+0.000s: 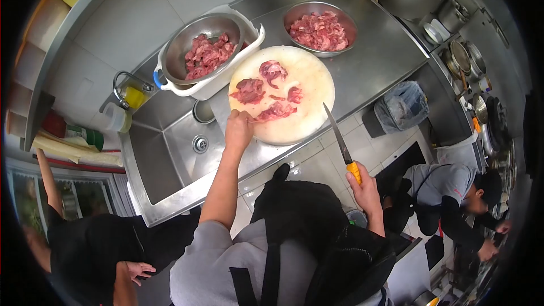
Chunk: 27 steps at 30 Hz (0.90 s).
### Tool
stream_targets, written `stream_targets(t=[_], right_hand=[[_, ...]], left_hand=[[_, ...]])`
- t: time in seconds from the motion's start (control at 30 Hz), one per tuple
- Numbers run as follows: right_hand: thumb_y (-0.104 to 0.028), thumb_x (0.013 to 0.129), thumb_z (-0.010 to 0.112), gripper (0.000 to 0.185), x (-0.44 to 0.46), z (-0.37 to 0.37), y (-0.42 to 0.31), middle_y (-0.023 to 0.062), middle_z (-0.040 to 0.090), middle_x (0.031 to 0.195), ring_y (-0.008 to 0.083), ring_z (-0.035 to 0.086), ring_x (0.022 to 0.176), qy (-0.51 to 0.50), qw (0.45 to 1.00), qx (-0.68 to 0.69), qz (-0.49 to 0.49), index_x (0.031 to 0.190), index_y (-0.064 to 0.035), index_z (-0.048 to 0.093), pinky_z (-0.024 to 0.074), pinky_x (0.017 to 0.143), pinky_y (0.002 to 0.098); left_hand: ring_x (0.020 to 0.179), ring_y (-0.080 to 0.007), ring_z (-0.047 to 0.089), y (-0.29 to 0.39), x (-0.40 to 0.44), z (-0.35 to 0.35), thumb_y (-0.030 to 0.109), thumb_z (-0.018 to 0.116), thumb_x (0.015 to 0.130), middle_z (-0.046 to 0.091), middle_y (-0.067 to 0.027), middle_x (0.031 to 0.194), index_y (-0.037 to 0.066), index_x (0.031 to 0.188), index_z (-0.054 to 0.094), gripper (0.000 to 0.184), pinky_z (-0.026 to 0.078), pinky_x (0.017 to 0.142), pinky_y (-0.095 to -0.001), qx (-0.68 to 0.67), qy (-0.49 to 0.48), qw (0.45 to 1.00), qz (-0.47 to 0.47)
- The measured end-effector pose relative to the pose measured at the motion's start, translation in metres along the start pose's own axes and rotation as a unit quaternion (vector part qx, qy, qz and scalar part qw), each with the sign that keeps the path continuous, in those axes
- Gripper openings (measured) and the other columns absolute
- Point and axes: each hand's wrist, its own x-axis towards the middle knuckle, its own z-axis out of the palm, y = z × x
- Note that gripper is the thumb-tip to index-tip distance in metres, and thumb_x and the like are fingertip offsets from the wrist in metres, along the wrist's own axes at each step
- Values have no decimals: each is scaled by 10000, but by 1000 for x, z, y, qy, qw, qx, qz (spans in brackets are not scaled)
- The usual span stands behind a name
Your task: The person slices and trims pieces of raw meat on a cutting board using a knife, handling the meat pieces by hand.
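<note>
"See the round board (315, 92)?"

"Yes, in the middle. A long knife (338, 136) is right of it."

"And the hands?"

"The right hand (367, 188) is curled tight round the knife. The left hand (239, 131) pinches some meat (277, 111) on the board's near left."

Knife (342, 143): long grey blade, yellow-orange handle; gripped in the right hand (367, 191), blade slanting up and leftward, tip appearing at the round board's (309, 122) right edge; meat strip (277, 111): raw, red with pale streaks, elongated; near end pinched by the left hand (239, 130), remainder extended across the board's lower part, below other raw cuts (249, 91).
</note>
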Motion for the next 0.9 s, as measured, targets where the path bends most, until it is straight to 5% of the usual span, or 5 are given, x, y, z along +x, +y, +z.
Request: stream_targets(t=[0.1,0.27,0.43,0.6,0.9], right_hand=[[-383,1084,678,478,13,-2,-24,275,760,1003,511,737,982,-2,999,0,-48,1468,-106,610,578,852,510],[-405,1088,665,484,34,6,-50,290,762,1035,513,731,1019,-67,997,-39,-30,1465,-108,600,576,868,525],[-425,1099,618,477,53,39,-72,308,758,1021,537,725,1007,-126,981,-132,-67,1474,-135,567,571,887,583],[-409,1116,568,419,58,42,-93,290,761,974,546,728,952,-112,957,-262,-45,1429,-132,547,563,868,633],[-366,1120,560,338,53,54,-108,266,760,884,524,740,854,-110,949,-281,-94,1307,-87,531,578,767,629]], left_hand=[[972,-461,689,-2,-3,-9,3,726,846,685,-248,1038,38,970,757,132,573,886,-526,1,-45,999,-29],[1179,-434,603,36,1,-10,97,792,862,654,-207,1217,47,1161,693,319,493,1013,-547,-84,36,995,44],[1025,-323,668,41,-7,32,163,829,894,725,-63,1068,108,996,762,133,530,839,-489,-22,33,995,87],[982,-315,685,32,-9,32,156,829,899,728,-60,1021,103,962,765,104,546,820,-477,-48,28,994,98],[982,-328,679,30,-1,27,79,834,847,716,-90,1021,80,960,719,161,548,820,-459,-109,33,988,100]])
